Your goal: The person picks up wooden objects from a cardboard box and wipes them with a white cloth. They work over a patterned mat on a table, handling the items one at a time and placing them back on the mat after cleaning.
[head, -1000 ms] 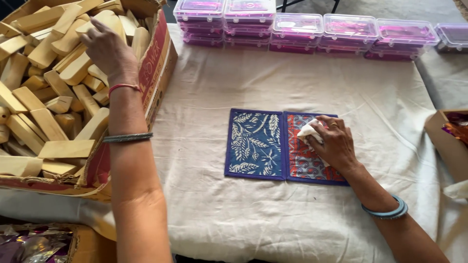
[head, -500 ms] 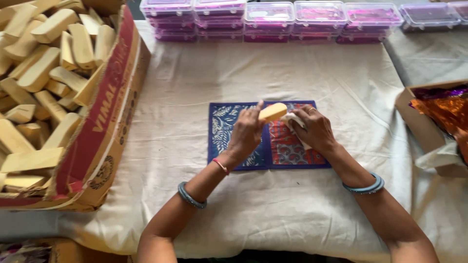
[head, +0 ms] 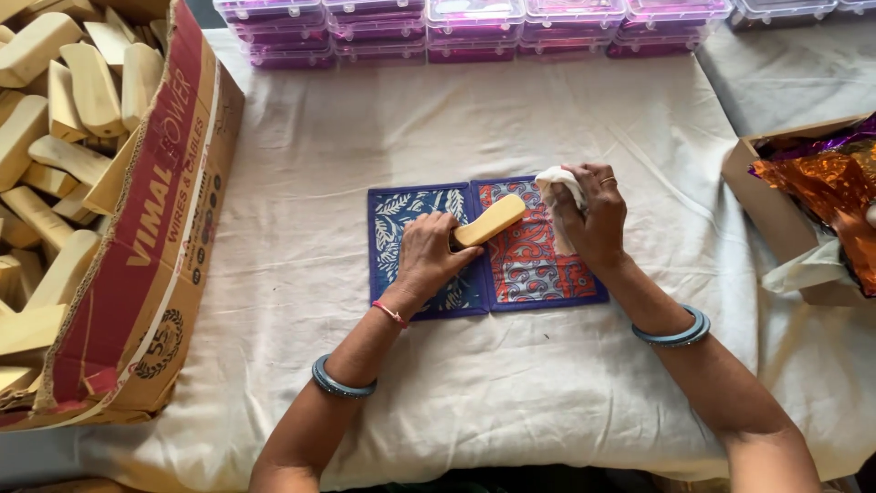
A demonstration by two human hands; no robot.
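Observation:
My left hand [head: 426, 257] grips one end of a pale wooden piece [head: 491, 220], which points up and to the right over a two-panel patterned cloth mat [head: 538, 274]. The mat has a blue leaf panel on the left and a red panel on the right. My right hand [head: 591, 216] holds a crumpled white cloth [head: 557, 185] just right of the wooden piece, over the red panel. Cloth and wood are close but I cannot tell if they touch.
A large cardboard box [head: 151, 265] full of several similar wooden pieces [head: 64, 100] stands at the left. Stacked clear plastic boxes with purple contents [head: 474, 27] line the far edge. A smaller cardboard box with shiny orange and purple foil [head: 821, 192] sits at the right. A white sheet [head: 511, 393] covers the table.
My left hand took a wooden piece out of the big box and carried it over the mat. My right hand lifted the white cloth slightly beside it. The view shifted right.

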